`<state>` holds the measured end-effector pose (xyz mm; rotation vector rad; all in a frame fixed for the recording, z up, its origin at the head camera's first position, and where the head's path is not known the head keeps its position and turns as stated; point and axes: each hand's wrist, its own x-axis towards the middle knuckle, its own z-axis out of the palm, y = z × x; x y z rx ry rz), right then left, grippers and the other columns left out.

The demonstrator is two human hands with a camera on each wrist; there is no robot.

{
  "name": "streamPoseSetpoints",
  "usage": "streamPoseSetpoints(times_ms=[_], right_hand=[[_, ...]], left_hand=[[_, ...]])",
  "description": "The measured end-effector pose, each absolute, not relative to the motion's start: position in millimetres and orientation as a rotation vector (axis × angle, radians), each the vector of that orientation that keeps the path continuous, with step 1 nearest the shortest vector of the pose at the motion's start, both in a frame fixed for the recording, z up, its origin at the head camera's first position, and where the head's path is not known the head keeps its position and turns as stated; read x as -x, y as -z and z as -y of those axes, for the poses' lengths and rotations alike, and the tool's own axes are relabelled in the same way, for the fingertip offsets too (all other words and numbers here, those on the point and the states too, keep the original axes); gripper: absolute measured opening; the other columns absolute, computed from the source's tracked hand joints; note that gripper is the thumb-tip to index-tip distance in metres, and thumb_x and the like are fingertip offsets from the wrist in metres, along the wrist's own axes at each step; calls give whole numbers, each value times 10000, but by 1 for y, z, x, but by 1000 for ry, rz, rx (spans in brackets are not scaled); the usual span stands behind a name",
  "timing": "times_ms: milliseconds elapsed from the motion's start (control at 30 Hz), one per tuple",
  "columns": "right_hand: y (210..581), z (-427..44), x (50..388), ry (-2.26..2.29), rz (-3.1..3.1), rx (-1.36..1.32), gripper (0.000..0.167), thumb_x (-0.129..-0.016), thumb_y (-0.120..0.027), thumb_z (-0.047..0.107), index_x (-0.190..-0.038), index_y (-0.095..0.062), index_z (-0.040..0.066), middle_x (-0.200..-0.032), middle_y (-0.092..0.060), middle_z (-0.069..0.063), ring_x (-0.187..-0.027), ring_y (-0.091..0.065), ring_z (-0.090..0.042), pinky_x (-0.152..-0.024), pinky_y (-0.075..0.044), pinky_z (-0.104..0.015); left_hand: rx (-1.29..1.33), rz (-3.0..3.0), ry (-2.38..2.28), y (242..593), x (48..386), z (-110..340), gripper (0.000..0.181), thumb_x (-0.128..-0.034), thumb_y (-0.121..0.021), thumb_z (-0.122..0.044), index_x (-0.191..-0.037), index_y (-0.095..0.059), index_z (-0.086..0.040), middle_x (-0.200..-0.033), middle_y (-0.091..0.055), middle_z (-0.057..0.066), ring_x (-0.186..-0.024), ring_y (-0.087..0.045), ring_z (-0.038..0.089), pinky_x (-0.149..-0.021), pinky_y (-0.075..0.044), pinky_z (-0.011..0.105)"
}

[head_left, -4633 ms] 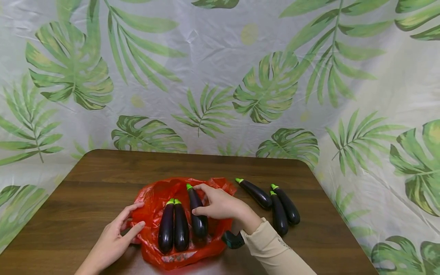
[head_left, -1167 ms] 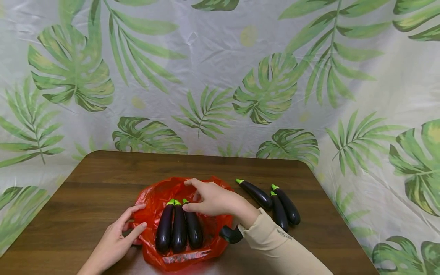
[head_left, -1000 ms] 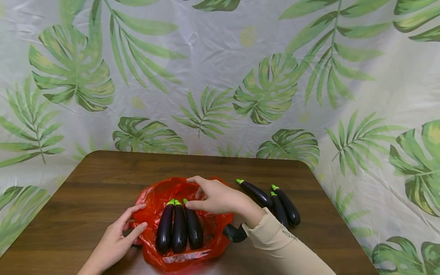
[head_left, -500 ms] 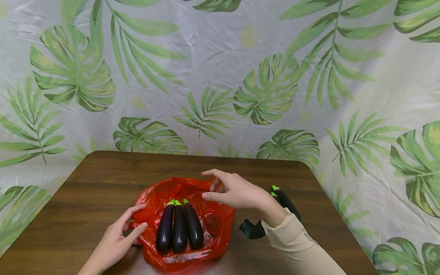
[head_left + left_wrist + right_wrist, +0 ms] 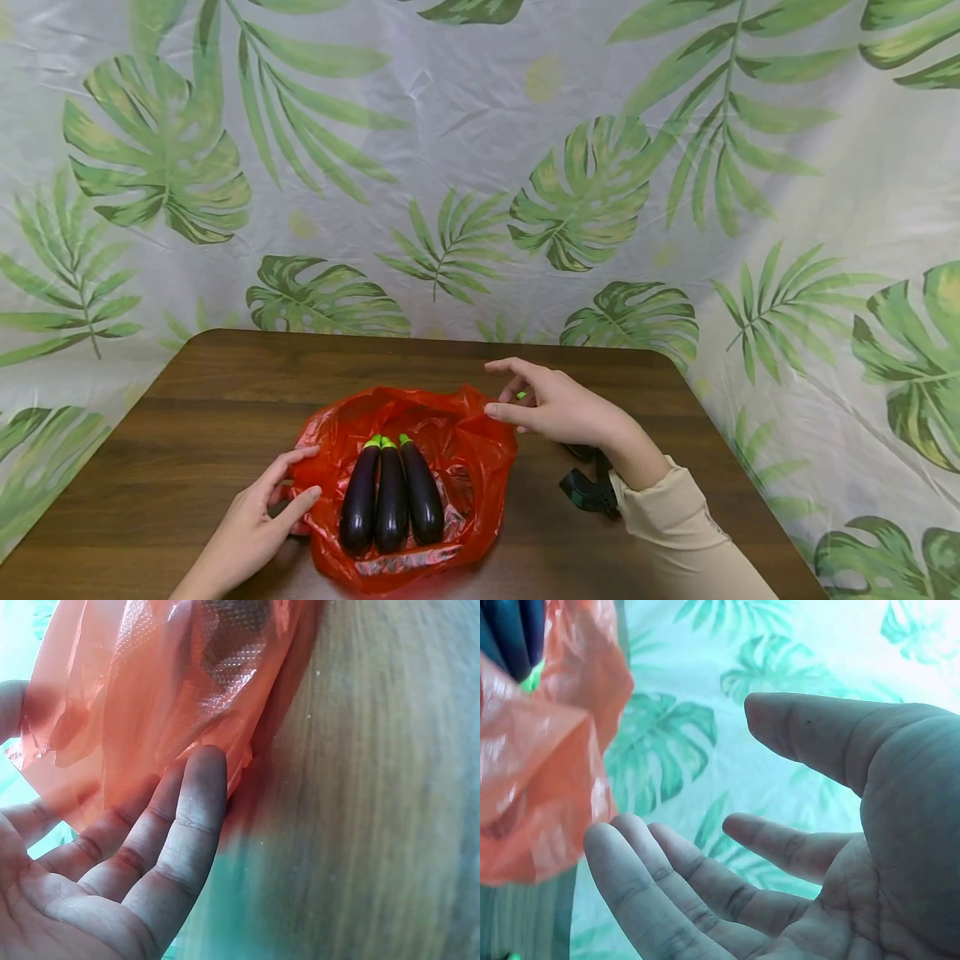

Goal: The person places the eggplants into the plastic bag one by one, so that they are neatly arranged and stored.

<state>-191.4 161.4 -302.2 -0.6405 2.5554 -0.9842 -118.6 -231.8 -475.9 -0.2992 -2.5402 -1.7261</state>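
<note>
Red plastic bag point(image 5: 491, 475) on the near part of the brown table point(image 5: 225, 392), mouth spread. Three eggplants point(image 5: 392, 504) inside, side by side, green ends far. Person's left hand point(image 5: 255, 508) touches the bag's left wall, fingers loosely extended, thumb spread from them. Right hand point(image 5: 566, 406) near the far right rim, thumb and fingers apart; contact unclear. Green eggplant tip point(image 5: 522, 395) shows between its fingers. Leaf-print cloth point(image 5: 465, 150) beyond.

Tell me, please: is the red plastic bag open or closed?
Open: the red bag is spread wide at the top, and three eggplants are visible lying inside it.
</note>
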Motion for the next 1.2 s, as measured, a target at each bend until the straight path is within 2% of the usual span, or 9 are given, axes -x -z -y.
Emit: streamPoseSetpoints(times_ms=[133,300,467,667,767,900,1033,1200], right_hand=[[304,-175,197,1022,-2552,596,628,-1067,-688,359,-1614,-436,185,-1210,-687,-97,-860,-728,-172,-812,-650,-334],[308,-192,206,1051,-2555,548,644,-1071,-679,365,-1618,-423,142,-1232,-680,-137,-933,-732,-170,-839,-657,-353],[315,-207,218,1019,-2575,480,662,-1067,-678,389,-1622,-413,143,-1264,-681,-152,-892,-727,-191,-805,-640,-346],[328,-223,231,993,-2596,411,680,-1067,-679,377,-1613,-413,69,-1256,-691,-192,-909,-716,-244,-802,-631,-358],[334,-229,237,986,-2602,392,673,-1066,-682,360,-1607,-420,56,-1252,-690,-212,-855,-696,-262,-742,-606,-360],[342,-237,246,968,-2608,371,634,-1069,-679,330,-1596,-442,68,-1233,-686,-231,-744,-632,-223,-672,-550,-349],[351,-245,254,966,-2588,374,625,-1075,-671,295,-1594,-437,37,-1212,-683,-260,-727,-609,-194,-676,-542,-336],[362,-253,263,991,-2530,390,631,-1080,-664,259,-1603,-415,9,-1217,-685,-284,-770,-631,-274,-692,-553,-366]], left_hand=[[284,2552,1732,475,119,232,495,-1062,-695,-175,-1523,-518,-145,-1206,-705,191,-858,-730,40,-652,-663,321],[261,2563,1745,475,119,231,496,-1064,-694,-181,-1525,-516,-142,-1205,-707,193,-858,-731,46,-655,-664,320],[240,2564,1756,474,119,231,496,-1063,-695,-185,-1525,-519,-146,-1206,-706,192,-853,-731,49,-658,-664,320],[256,2563,1748,474,118,231,497,-1063,-695,-179,-1526,-517,-144,-1167,-714,182,-835,-732,55,-657,-664,321],[266,2561,1740,474,119,231,496,-1063,-695,-178,-1525,-517,-144,-1140,-719,169,-823,-731,56,-654,-662,319],[284,2554,1723,475,118,232,490,-1063,-694,-174,-1520,-520,-142,-1076,-728,136,-802,-728,60,-647,-660,320],[291,2556,1708,476,118,232,487,-1064,-693,-175,-1518,-522,-142,-1013,-734,98,-781,-725,65,-644,-656,316],[283,2557,1725,475,118,232,490,-1065,-693,-184,-1522,-519,-147,-1046,-732,113,-798,-728,64,-649,-658,317]])
